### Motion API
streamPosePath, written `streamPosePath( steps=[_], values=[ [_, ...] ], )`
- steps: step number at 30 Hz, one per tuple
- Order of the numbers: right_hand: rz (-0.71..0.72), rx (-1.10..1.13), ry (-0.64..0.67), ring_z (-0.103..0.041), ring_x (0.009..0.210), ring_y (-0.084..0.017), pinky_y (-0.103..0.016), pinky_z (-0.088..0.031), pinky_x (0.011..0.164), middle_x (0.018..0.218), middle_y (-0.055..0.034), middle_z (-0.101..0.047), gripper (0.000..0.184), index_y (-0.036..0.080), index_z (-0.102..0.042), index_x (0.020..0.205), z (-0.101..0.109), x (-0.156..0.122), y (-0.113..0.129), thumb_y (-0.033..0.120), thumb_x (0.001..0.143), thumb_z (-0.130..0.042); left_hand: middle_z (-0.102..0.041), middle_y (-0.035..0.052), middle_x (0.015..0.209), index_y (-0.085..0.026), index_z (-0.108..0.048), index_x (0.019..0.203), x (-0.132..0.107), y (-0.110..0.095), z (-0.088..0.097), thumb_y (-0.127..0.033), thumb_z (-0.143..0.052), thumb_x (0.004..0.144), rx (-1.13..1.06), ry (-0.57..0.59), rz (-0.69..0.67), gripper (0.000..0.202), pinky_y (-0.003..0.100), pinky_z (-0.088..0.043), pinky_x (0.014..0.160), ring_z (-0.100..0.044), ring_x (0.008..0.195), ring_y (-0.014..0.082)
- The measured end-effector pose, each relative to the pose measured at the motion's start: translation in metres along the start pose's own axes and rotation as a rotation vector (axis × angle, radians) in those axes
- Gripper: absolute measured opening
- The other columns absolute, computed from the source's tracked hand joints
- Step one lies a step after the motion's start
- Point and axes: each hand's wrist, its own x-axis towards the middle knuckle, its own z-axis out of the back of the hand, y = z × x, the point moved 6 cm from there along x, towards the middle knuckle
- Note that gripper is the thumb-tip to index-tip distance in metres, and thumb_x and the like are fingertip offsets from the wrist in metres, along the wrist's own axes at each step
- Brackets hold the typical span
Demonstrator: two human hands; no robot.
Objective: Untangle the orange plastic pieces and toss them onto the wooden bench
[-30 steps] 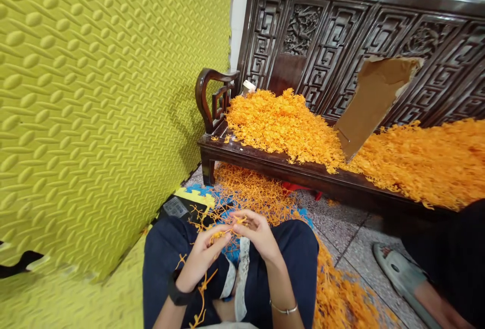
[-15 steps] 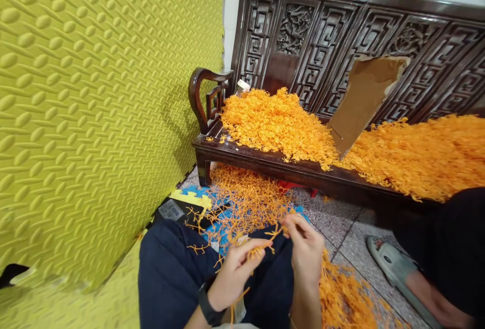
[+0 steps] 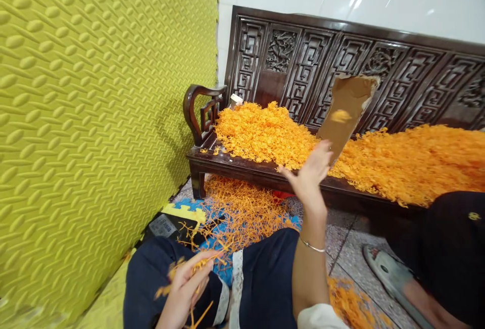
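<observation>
My right hand (image 3: 308, 172) is raised over the front edge of the dark carved wooden bench (image 3: 265, 172), its fingers spread and empty. A small orange piece (image 3: 341, 115) is in the air in front of the cardboard sheet (image 3: 346, 109), above the big orange heap (image 3: 397, 159) on the bench seat. Low at the left, my left hand (image 3: 184, 283) is closed around an orange branching plastic stem (image 3: 197, 268) over my dark blue trouser leg (image 3: 151, 278). The stem is blurred by motion.
A yellow embossed foam mat (image 3: 94, 106) stands upright on the left. More orange stems (image 3: 242, 207) lie on the floor under the bench and by my right knee. Another person's leg and grey sandal (image 3: 390, 268) are at the lower right. A dark flat device (image 3: 166, 225) lies near a blue-yellow mat.
My right hand left the stem, swung up towards the bench and opened; a small orange piece now flies ahead of it. My left hand dropped lower left with the stem. The view tilted up.
</observation>
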Motion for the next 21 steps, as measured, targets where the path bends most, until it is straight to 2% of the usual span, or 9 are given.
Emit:
streamPosePath(
  steps=[1,2,4,6,9,11,14,17,21],
  values=[
    [-0.032,-0.001,0.111,-0.026,0.133,-0.037,-0.063,-0.011,0.106,0.141,-0.0176,-0.035,0.072,0.015,-0.041,0.134,-0.016,-0.004,-0.007,0.041,0.073,-0.070,-0.023,-0.0099,0.036,-0.015,-0.071,0.092,0.001,0.000,-0.002,-0.053,-0.068,0.069,-0.001,0.018,0.001,0.044,0.018,-0.011,0.035,-0.015,0.035,0.0034],
    [-0.069,0.008,0.235,-0.026,0.133,-0.039,-0.065,-0.005,0.105,0.139,-0.0200,-0.039,0.083,0.014,-0.043,0.133,-0.034,-0.012,-0.014,0.042,0.063,-0.077,-0.023,-0.0098,0.037,-0.014,-0.071,0.092,0.001,0.000,-0.004,-0.052,-0.067,0.069,0.002,0.035,0.002,0.044,0.018,-0.010,0.036,-0.015,0.036,0.0034],
    [-0.122,0.091,0.488,-0.043,0.123,-0.040,-0.064,-0.016,0.103,0.123,-0.0204,-0.056,0.086,0.015,-0.054,0.125,-0.067,-0.041,-0.028,0.041,0.048,-0.084,-0.021,-0.0102,0.038,-0.014,-0.070,0.093,0.003,-0.001,-0.005,-0.052,-0.066,0.071,0.002,0.059,0.000,0.044,0.019,-0.009,0.038,-0.015,0.036,0.0035],
    [-0.106,0.255,0.674,-0.058,0.107,-0.034,-0.056,-0.036,0.097,0.108,-0.0152,-0.066,0.069,0.019,-0.064,0.112,-0.091,-0.074,-0.030,0.041,0.049,-0.083,-0.020,-0.0107,0.038,-0.013,-0.069,0.094,0.005,-0.001,-0.004,-0.052,-0.065,0.072,-0.009,0.065,-0.003,0.045,0.020,-0.008,0.038,-0.015,0.036,0.0034],
    [-0.043,0.570,0.888,-0.061,0.103,-0.025,-0.044,-0.043,0.093,0.110,-0.0107,-0.066,0.050,0.021,-0.063,0.114,-0.110,-0.119,-0.009,0.045,0.070,-0.069,-0.021,-0.0113,0.038,-0.011,-0.069,0.095,0.008,-0.002,-0.002,-0.052,-0.064,0.073,-0.023,0.060,-0.005,0.046,0.020,-0.009,0.038,-0.014,0.035,0.0030],
    [-0.064,0.777,0.931,-0.063,0.099,-0.021,-0.039,-0.046,0.090,0.109,-0.0092,-0.066,0.044,0.022,-0.059,0.118,-0.113,-0.136,0.010,0.048,0.082,-0.056,-0.021,-0.0117,0.038,-0.011,-0.068,0.096,0.009,-0.004,-0.003,-0.050,-0.065,0.074,-0.049,0.055,0.001,0.045,0.019,-0.009,0.038,-0.014,0.035,0.0027],
    [-0.152,1.040,0.956,-0.065,0.092,-0.018,-0.035,-0.049,0.083,0.108,-0.0094,-0.066,0.045,0.021,-0.057,0.120,-0.111,-0.151,0.039,0.051,0.088,-0.046,-0.023,-0.0126,0.037,-0.011,-0.066,0.098,0.012,-0.009,-0.006,-0.047,-0.066,0.074,-0.082,0.041,-0.011,0.043,0.018,-0.011,0.038,-0.014,0.034,0.0023],
    [-0.184,1.138,0.974,-0.065,0.085,-0.017,-0.033,-0.050,0.081,0.102,-0.0080,-0.067,0.043,0.021,-0.059,0.117,-0.108,-0.159,0.059,0.048,0.084,-0.054,-0.027,-0.0127,0.035,-0.011,-0.063,0.102,0.016,-0.013,-0.009,-0.045,-0.064,0.076,-0.068,0.047,-0.043,0.043,0.017,-0.014,0.037,-0.017,0.033,0.0028],
    [-0.237,1.147,0.961,-0.063,0.077,-0.014,-0.029,-0.049,0.076,0.090,-0.0034,-0.068,0.034,0.021,-0.065,0.105,-0.105,-0.164,0.066,0.041,0.077,-0.065,-0.032,-0.0122,0.036,-0.012,-0.058,0.110,0.020,-0.014,-0.011,-0.045,-0.058,0.081,-0.014,0.072,-0.071,0.044,0.018,-0.017,0.037,-0.021,0.032,0.0039]
  ],
)
